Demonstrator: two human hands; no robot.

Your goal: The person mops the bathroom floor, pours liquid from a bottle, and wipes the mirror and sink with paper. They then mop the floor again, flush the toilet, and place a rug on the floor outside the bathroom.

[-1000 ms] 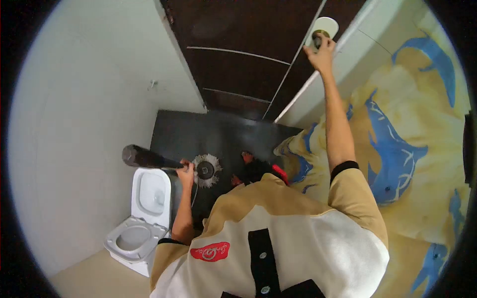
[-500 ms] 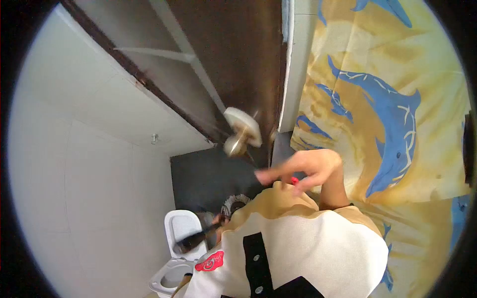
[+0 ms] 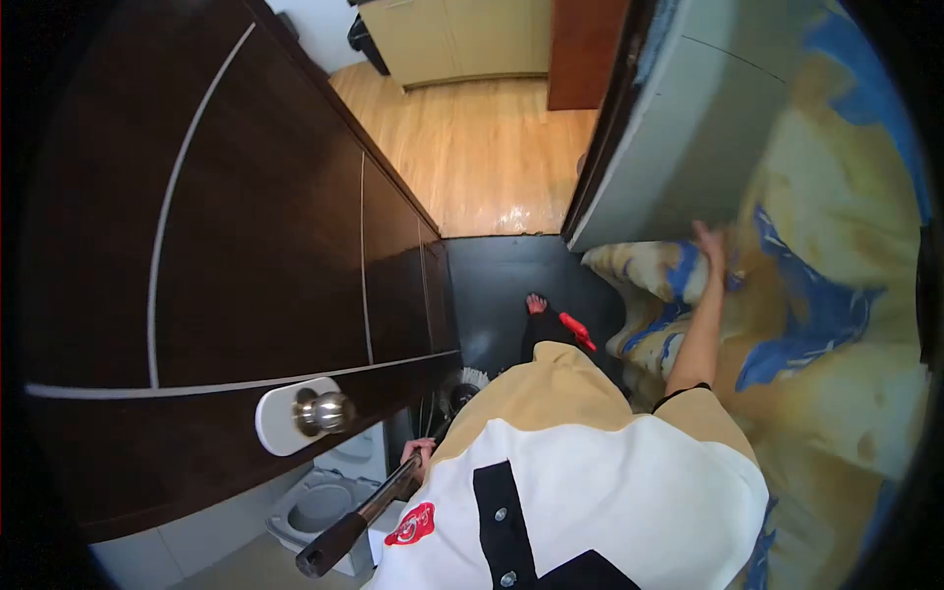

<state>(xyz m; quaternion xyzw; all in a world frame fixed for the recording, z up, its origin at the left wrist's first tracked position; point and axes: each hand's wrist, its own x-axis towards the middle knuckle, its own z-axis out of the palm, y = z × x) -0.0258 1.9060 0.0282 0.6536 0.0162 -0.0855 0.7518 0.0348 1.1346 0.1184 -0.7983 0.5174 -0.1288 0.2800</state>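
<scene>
My left hand [image 3: 419, 450] is wrapped round the long handle [image 3: 379, 503] of a mop, whose dark grip end points down-left in the head view. White fringe of the mop head [image 3: 474, 377] shows low beside my body. On the other side, my right hand [image 3: 716, 251] is stretched out with fingers apart, partly smeared by motion, and overlaps the dolphin-print shower curtain [image 3: 796, 324]. The dark door [image 3: 265, 226] stands swung inward on the left, with its round metal knob [image 3: 326, 413] on a white plate.
Beyond the doorway lie a wooden floor [image 3: 482, 157] and a pale cabinet [image 3: 462, 39]. A toilet [image 3: 320, 506] is partly hidden behind the door. The floor here is dark tile [image 3: 492, 285], with a bare foot [image 3: 536, 304] on it. A red object [image 3: 577, 330] shows near my shirt hem.
The door has swung open to the left, revealing the room beyond. My right hand has moved away from near the knob, outward to the curtain. The mop stays in my left hand.
</scene>
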